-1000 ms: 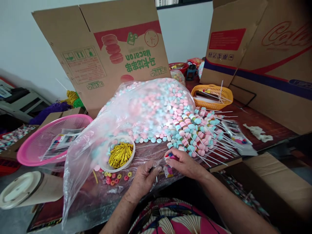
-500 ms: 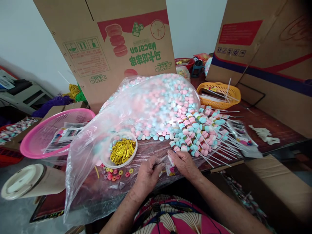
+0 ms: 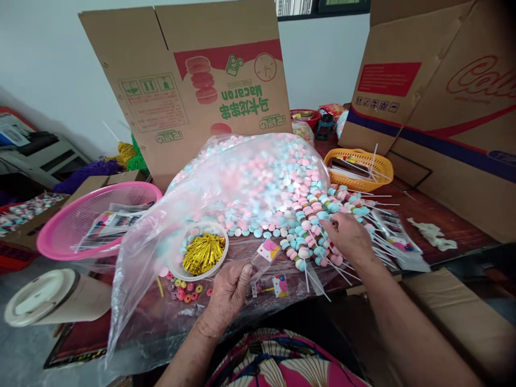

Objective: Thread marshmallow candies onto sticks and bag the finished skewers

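Observation:
My left hand point(image 3: 229, 287) is closed, thumb on top, on a small clear plastic bag point(image 3: 264, 258) with a colourful printed top. Reaching over the pile of marshmallow skewers point(image 3: 310, 209), my right hand point(image 3: 350, 237) has its fingers curled down at the pink and blue sweets. What those fingers grip, if anything, is hidden. White sticks of the skewers point towards the right and the front edge. Another printed bag point(image 3: 281, 286) lies on the plastic-covered table just right of my left hand.
A large clear bag of marshmallows point(image 3: 258, 172) fills the middle. In front stand a bowl of gold twist ties point(image 3: 203, 253) and loose ring candies point(image 3: 189, 290). A pink basket point(image 3: 52, 231) and lidded cup point(image 3: 60, 298) are left; a yellow basket point(image 3: 360, 183) and cardboard box point(image 3: 451, 107) right.
My right hand has let go of the small bag and moved up and right to the skewers. My left hand keeps the bag, shifted slightly left. The view has tilted up a little.

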The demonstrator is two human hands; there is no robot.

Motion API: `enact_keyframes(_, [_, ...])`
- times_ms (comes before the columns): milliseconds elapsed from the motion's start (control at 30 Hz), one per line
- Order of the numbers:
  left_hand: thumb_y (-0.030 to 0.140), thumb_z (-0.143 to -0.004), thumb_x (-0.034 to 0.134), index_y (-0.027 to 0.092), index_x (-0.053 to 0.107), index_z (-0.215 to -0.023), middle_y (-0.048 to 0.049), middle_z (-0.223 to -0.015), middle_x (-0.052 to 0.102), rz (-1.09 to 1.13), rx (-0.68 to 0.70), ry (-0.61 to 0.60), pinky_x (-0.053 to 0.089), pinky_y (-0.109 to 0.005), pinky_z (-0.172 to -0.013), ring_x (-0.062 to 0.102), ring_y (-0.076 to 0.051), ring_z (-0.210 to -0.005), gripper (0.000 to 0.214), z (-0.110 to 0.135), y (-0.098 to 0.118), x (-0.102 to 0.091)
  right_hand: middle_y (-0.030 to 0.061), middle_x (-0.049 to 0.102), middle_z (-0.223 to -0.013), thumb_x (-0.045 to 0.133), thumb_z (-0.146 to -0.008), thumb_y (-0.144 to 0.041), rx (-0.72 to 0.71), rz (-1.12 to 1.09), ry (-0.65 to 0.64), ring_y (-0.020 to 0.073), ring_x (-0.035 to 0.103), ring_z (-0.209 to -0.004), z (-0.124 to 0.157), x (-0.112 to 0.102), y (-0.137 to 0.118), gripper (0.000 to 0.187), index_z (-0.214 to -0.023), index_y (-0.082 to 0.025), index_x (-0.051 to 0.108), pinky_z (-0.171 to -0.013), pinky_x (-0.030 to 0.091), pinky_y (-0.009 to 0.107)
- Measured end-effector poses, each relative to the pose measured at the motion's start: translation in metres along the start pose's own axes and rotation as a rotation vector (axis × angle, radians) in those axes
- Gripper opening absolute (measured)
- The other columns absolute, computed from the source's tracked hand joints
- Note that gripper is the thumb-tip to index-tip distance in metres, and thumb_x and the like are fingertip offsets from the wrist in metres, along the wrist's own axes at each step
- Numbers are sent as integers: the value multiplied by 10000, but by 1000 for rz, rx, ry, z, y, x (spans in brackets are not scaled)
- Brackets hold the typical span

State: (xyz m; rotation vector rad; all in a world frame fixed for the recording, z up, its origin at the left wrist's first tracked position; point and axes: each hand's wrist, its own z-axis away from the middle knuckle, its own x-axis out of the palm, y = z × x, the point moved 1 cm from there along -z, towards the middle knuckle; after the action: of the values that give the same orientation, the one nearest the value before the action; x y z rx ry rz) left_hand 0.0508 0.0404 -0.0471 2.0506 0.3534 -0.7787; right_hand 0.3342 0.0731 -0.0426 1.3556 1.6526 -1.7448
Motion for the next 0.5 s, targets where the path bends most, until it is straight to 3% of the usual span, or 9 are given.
enact_keyframes(100, [239, -919, 380, 197, 595, -891, -30, -787, 669, -12, 143, 65, 464, -288, -705, 590, -145, -704, 221, 0, -1, -11, 98, 602, -729, 518, -767, -241, 0, 215, -42, 210, 550, -731, -19, -8, 17, 179, -610, -170, 566, -635, 371, 299])
enact_keyframes(200, [209, -921, 379, 194, 594, -894, -37, -805, 682, -83, 197, 65, 462, -294, -710, 606, -147, -715, 216, 0, -1, -20, 109, 630, -770, 415, -832, -226, -50, 208, -6, 215, 578, -738, -12, -17, 17, 241, -721, -160, 619, -651, 400, 310])
enact_keyframes(300, [196, -924, 375, 191, 593, -902, -36, -826, 688, -126, 226, 28, 457, -297, -719, 616, -149, -738, 219, -1, 0, -29, 73, 653, -766, 418, -877, -308, -391, 33, 77, 194, 605, -712, 16, -31, 7, 261, -859, -166, 637, -651, 443, 284])
enact_keyframes(400, [197, -926, 374, 195, 588, -912, -31, -844, 693, -148, 276, 20, 449, -297, -720, 621, -151, -756, 215, -4, 1, -36, 58, 688, -793, 442, -896, -256, -771, -86, 154, 173, 641, -729, 46, -39, -3, 210, -919, -179, 636, -673, 479, 254])
enact_keyframes(500, [201, -927, 372, 193, 583, -907, -28, -838, 693, -149, 322, 14, 441, -297, -714, 615, -148, -744, 212, -9, 3, -41, 69, 707, -836, 444, -893, -168, -907, -10, 199, 173, 658, -760, 61, -40, -3, 205, -980, -174, 629, -710, 494, 255])
